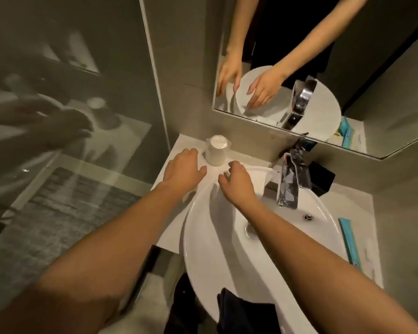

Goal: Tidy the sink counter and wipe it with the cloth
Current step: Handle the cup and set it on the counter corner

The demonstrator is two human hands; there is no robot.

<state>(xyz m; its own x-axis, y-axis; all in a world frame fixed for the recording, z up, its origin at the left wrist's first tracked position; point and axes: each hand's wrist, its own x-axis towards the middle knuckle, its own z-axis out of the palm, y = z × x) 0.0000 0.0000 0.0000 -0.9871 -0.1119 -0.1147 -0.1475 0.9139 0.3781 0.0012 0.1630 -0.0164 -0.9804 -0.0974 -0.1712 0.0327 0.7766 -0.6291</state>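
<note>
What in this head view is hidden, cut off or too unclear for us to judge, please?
- Cloth: mostly under the left hand and right hand; its extent is unclear.
- Dark item: partly behind the tap; cannot be identified.
- Blue packet: print too small to read.
- Dark fabric: cut off by the bottom edge.
- Cup: contents not visible.

- No text, brand, number or sign can be read anywhere.
- The teal packet (349,241) on the bench (352,208) bears print at its near end, too small to read.
</note>
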